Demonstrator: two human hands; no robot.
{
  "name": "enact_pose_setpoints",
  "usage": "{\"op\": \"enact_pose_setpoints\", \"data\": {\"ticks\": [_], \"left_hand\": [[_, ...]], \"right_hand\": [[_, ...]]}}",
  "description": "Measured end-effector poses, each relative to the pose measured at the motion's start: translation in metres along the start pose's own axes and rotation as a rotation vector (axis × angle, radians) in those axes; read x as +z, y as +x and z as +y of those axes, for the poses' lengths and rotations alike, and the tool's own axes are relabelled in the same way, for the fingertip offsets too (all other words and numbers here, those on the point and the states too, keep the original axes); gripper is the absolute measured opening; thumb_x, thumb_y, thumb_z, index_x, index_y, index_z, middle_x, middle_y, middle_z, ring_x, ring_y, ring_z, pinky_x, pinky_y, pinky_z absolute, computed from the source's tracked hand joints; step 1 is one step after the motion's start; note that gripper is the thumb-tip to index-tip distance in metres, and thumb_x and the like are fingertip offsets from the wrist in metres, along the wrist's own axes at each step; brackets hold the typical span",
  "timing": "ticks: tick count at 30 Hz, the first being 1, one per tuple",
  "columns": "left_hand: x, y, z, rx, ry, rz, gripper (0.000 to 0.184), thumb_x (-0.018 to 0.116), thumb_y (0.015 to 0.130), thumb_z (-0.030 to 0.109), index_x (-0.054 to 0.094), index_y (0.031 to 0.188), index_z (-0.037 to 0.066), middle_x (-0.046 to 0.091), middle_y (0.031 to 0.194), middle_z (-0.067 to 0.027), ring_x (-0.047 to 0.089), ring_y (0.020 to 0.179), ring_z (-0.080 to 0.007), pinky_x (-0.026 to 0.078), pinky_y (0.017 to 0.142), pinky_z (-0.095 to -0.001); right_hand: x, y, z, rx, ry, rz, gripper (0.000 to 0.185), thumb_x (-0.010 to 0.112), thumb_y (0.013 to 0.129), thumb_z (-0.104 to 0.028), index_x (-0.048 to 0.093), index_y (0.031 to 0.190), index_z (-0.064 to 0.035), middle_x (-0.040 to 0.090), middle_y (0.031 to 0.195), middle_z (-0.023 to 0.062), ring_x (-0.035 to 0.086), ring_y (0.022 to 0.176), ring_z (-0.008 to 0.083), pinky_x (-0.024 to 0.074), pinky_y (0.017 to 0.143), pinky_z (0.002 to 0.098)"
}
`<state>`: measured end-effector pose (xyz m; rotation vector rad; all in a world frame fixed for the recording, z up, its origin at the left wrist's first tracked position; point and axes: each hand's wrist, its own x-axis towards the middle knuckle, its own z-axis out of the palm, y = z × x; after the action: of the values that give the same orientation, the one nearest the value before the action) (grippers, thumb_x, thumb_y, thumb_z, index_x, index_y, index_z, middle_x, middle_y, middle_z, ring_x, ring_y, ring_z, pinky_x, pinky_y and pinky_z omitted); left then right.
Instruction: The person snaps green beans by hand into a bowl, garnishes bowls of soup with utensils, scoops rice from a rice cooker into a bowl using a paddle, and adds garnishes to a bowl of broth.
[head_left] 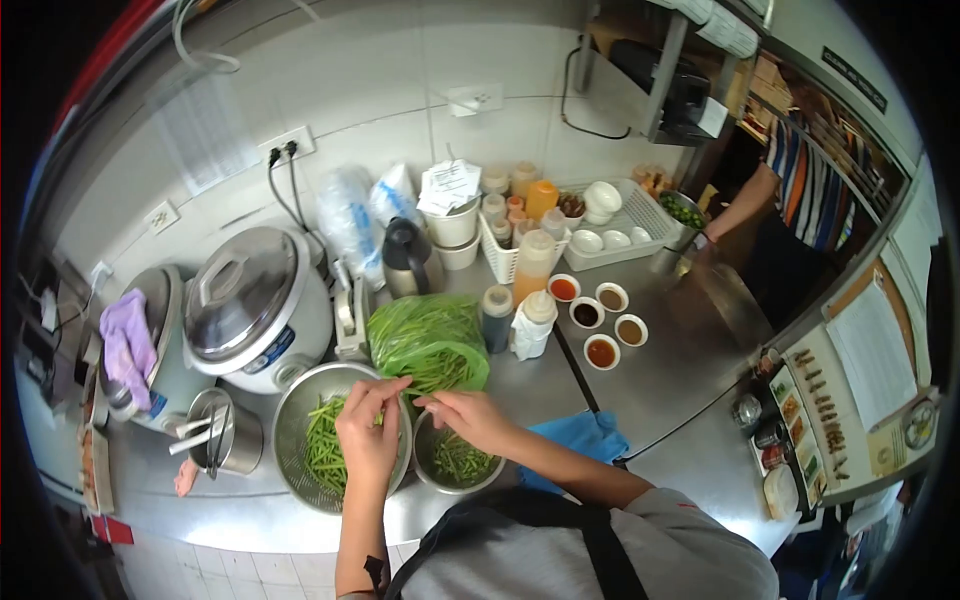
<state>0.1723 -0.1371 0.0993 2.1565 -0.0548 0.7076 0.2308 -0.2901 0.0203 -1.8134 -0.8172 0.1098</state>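
My left hand (370,430) is over the right side of a perforated metal colander (290,440) that holds cut green beans (323,445). Just right of it, my right hand (462,415) hovers above a smaller metal bowl (425,470) with short green pieces (462,460). The fingertips of both hands are pinched close together, apparently on a thin green bean, though the fingers partly hide it. Behind the hands lies an open green plastic bag (415,325) full of long green beans (440,370).
Rice cookers (262,300) and a metal pot with utensils (240,440) stand left. Squeeze bottles (535,262), sauce bowls (602,351) and a blue cloth (575,445) are right. At the back right, another person's arm (745,205) reaches toward a metal container (683,215).
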Motion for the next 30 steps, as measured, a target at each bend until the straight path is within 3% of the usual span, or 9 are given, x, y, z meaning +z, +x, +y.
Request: {"op": "enact_pose_setpoints", "data": {"ticks": [3,6,10,11,15,18,22,24,30], "left_hand": [[-0.006,-0.017,-0.011,-0.062,-0.060,0.029,0.027,0.060,0.076,-0.010,0.070,0.096,0.005,0.063,0.084,-0.0104,0.063,0.072,-0.0222,0.049,0.064,-0.0280],[-0.007,-0.029,-0.013,-0.026,0.025,-0.016,0.027,0.061,0.077,-0.008,0.070,0.098,0.006,0.064,0.085,-0.0110,0.063,0.072,-0.0244,0.049,0.062,-0.0287],[-0.013,-0.038,0.007,0.282,0.582,-0.144,0.026,0.067,0.076,0.005,0.070,0.101,0.011,0.066,0.093,-0.0071,0.060,0.094,-0.0264,0.036,0.096,-0.0533],[-0.009,-0.047,0.000,0.252,0.493,-0.190,0.023,0.069,0.075,0.009,0.070,0.098,0.011,0.067,0.092,-0.0052,0.057,0.102,-0.0259,0.023,0.102,-0.0589],[-0.009,-0.068,-0.019,0.140,0.403,-0.335,0.016,0.071,0.074,0.011,0.070,0.089,0.008,0.066,0.087,-0.0071,0.060,0.094,-0.0259,0.038,0.092,-0.0467],[-0.001,-0.079,-0.016,-0.183,-0.016,-0.302,0.016,0.070,0.075,0.010,0.068,0.091,0.006,0.065,0.085,-0.0101,0.061,0.089,-0.0282,0.046,0.080,-0.0384],[-0.002,-0.074,0.005,-0.075,0.097,-0.062,0.025,0.068,0.074,0.003,0.066,0.100,0.002,0.066,0.091,-0.0139,0.062,0.090,-0.0303,0.049,0.079,-0.0366],[-0.001,-0.074,-0.013,0.015,0.029,-0.167,0.026,0.065,0.075,-0.001,0.067,0.101,0.003,0.067,0.099,-0.0133,0.063,0.094,-0.0306,0.049,0.084,-0.0357],[0.014,-0.080,-0.031,-0.269,-0.383,-0.207,0.025,0.063,0.080,-0.002,0.067,0.104,0.000,0.067,0.086,-0.0100,0.065,0.079,-0.0161,0.051,0.072,-0.0270]], "right_hand": [[-0.001,-0.016,-0.010,0.088,0.001,-0.129,0.024,0.048,0.096,-0.021,0.064,0.102,-0.0040,0.063,0.073,0.0093,0.062,0.068,0.0242,0.0477,0.067,0.0356],[0.005,-0.028,-0.008,-0.134,-0.087,-0.008,0.024,0.047,0.095,-0.020,0.062,0.089,-0.0026,0.064,0.072,0.0103,0.062,0.067,0.0283,0.0472,0.064,0.0378],[0.002,-0.039,-0.016,-0.001,-0.098,-0.133,0.031,0.046,0.096,-0.023,0.060,0.078,-0.0019,0.063,0.073,0.0124,0.061,0.068,0.0299,0.0460,0.065,0.0380],[0.000,-0.041,-0.024,0.035,-0.072,-0.148,0.032,0.046,0.096,-0.023,0.060,0.076,-0.0018,0.062,0.074,0.0128,0.061,0.069,0.0300,0.0459,0.065,0.0379],[0.000,-0.043,-0.026,0.053,0.098,-0.088,0.033,0.045,0.096,-0.023,0.057,0.075,-0.0015,0.061,0.073,0.0132,0.060,0.071,0.0304,0.0454,0.066,0.0371],[-0.003,-0.042,-0.029,0.018,0.064,-0.098,0.032,0.045,0.097,-0.023,0.056,0.075,-0.0015,0.060,0.072,0.0133,0.060,0.071,0.0308,0.0452,0.068,0.0372],[0.005,-0.047,-0.019,-0.064,0.036,-0.166,0.032,0.044,0.097,-0.023,0.057,0.075,-0.0039,0.060,0.073,0.0136,0.059,0.072,0.0313,0.0451,0.068,0.0385],[0.007,-0.049,-0.021,-0.086,0.072,-0.134,0.022,0.051,0.092,-0.017,0.059,0.075,-0.0051,0.060,0.075,0.0125,0.060,0.074,0.0303,0.0457,0.069,0.0383],[-0.004,-0.048,-0.024,0.115,0.219,-0.114,0.031,0.045,0.097,-0.022,0.062,0.080,-0.0022,0.051,0.064,0.0029,0.046,0.056,0.0094,0.0396,0.055,0.0263]]}}
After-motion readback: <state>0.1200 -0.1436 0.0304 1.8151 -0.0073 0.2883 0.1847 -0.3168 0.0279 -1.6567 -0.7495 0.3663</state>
